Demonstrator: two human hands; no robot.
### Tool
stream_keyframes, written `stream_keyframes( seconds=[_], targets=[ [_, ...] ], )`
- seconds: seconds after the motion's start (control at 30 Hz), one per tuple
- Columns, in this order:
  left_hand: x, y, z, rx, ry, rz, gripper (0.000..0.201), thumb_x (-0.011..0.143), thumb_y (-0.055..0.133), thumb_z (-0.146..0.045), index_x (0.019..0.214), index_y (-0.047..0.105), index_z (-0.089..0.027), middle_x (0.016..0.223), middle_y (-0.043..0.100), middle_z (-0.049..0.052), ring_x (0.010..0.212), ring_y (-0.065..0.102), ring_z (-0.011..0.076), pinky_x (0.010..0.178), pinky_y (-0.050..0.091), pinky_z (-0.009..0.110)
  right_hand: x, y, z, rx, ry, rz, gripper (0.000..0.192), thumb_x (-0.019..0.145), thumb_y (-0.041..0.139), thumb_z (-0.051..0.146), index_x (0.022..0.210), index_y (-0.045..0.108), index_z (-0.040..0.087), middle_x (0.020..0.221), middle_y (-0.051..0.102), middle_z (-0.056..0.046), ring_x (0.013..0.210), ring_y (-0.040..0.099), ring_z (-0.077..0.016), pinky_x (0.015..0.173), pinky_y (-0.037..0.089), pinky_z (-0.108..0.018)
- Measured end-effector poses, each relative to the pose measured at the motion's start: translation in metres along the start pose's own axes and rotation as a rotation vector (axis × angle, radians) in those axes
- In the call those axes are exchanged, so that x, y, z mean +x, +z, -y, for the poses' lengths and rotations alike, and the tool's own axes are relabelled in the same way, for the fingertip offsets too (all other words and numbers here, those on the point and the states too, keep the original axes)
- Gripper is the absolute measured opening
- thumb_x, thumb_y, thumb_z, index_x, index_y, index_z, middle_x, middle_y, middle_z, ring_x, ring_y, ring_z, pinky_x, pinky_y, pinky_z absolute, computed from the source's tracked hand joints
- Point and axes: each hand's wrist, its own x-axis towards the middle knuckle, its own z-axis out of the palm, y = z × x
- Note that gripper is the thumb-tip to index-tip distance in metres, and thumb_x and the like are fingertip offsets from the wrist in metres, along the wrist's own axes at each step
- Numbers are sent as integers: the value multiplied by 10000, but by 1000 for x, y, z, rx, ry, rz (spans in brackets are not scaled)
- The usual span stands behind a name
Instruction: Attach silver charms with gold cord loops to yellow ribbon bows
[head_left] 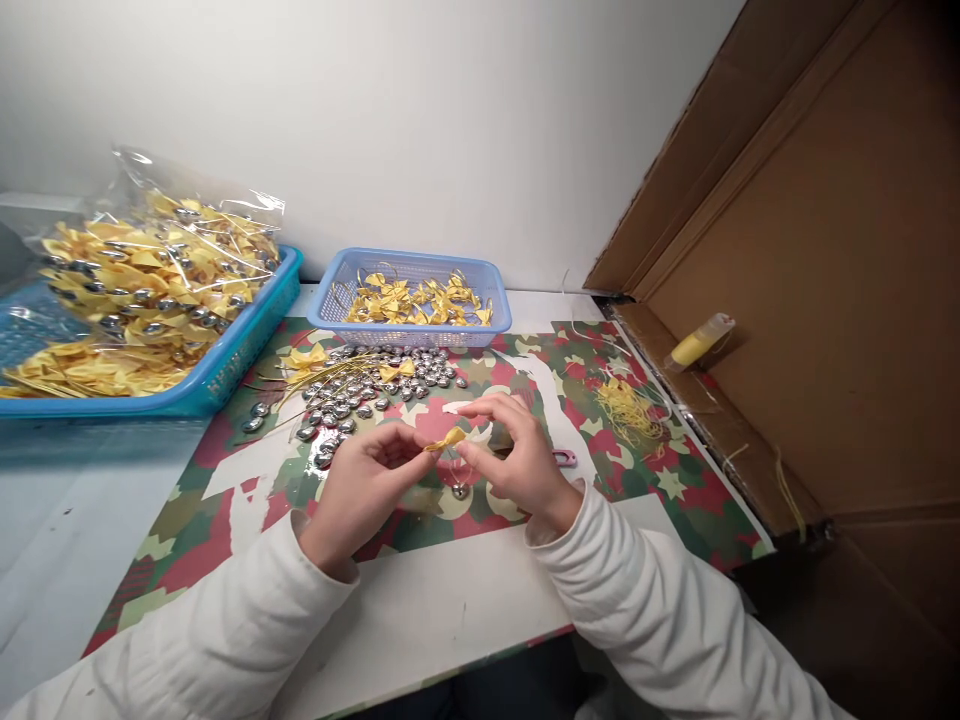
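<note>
**Head view: yellow ribbon bow pinched between two hands**

Seen over a camouflage-print mat on the table: left hand and right hand, both in white sleeves, meeting above the mat's middle. Small yellow ribbon bow held between them, left fingers closed on one end, right fingers narrowed on the other. Just below, a single silver bead on the mat. Behind the hands, a scatter of silver beads; farther back, a pale blue basket of yellow bows. At left, a teal tray carrying a clear bag of finished bows. At right, loose yellow thread, a pink clip, a yellow glue tube on cardboard.
</note>
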Motion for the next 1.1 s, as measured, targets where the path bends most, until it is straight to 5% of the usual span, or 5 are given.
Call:
stream_keyframes(
  seconds=[0.2,0.47,0.7,0.9,1.1],
  targets=[
    [1,0,-8,-244,-156,12,297,613,845,-393,704,663,-177,616,684,7,565,642,153,523,508,235,-1,0,0,-9,-44,72,196,724,810,299,855,695,212,879,723,-31,862,602,-205,787,456,-346],
    [-3,2,-11,-261,-99,69,284,646,838,-402,689,686,-165,657,721,23,598,668,148,561,543,227,-3,4,-1,22,-48,15,246,743,804,393,677,675,193,692,680,-20,693,556,-165,684,429,-321],
    [-6,4,-9,-197,-24,81,255,703,791,-398,705,686,-166,698,753,56,641,707,203,600,581,298,-5,7,2,139,88,-32,307,759,774,399,563,635,208,603,630,-6,632,524,-153,631,432,-314],
    [-9,1,-7,154,224,-16,114,776,674,-276,717,710,-185,678,747,22,600,676,168,548,524,249,-2,2,2,311,284,168,202,822,660,392,779,701,198,766,661,-30,640,548,-138,539,428,-261],
    [-9,2,-4,470,572,-34,154,830,627,-252,693,679,-204,672,746,-6,571,662,136,567,495,234,-5,10,0,470,368,245,190,856,607,366,794,544,198,824,546,0,650,603,-123,573,493,-253]
  ],
)
